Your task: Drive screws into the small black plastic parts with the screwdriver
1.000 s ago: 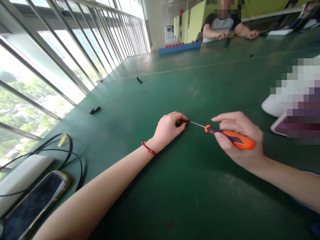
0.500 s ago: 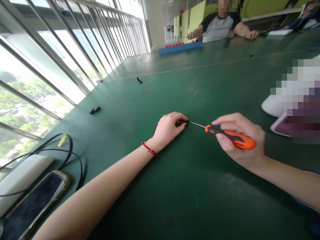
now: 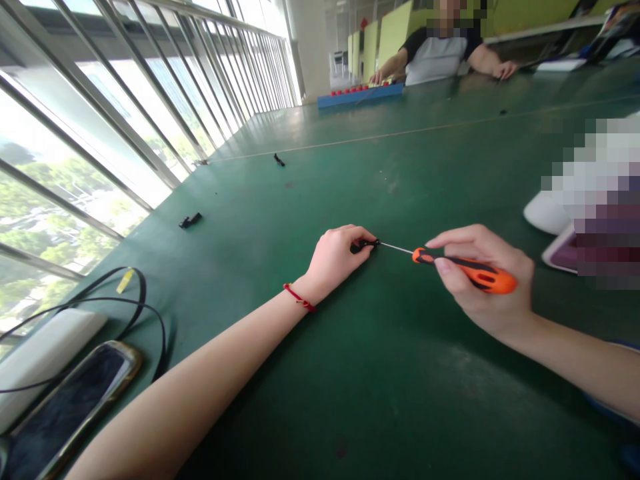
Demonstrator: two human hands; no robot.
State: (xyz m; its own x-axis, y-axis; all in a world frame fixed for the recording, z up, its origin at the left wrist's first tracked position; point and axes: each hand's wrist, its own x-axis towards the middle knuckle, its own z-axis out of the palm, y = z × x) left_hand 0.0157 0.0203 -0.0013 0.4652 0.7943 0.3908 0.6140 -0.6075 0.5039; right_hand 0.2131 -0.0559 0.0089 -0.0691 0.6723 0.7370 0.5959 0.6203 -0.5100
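The left hand (image 3: 336, 261) pinches a small black part (image 3: 369, 244); the right hand (image 3: 493, 308) grips an orange-and-black screwdriver (image 3: 473, 269) (tip against that part).

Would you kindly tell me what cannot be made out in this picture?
Head view:
Small black part: partly hidden by the left hand.
Orange screwdriver: its tip is too small to tell how it meets the part.
Phone: cut off by the bottom edge.

a phone (image 3: 70, 408) lies beside a white block (image 3: 57, 341) — blue rack (image 3: 340, 101) beyond
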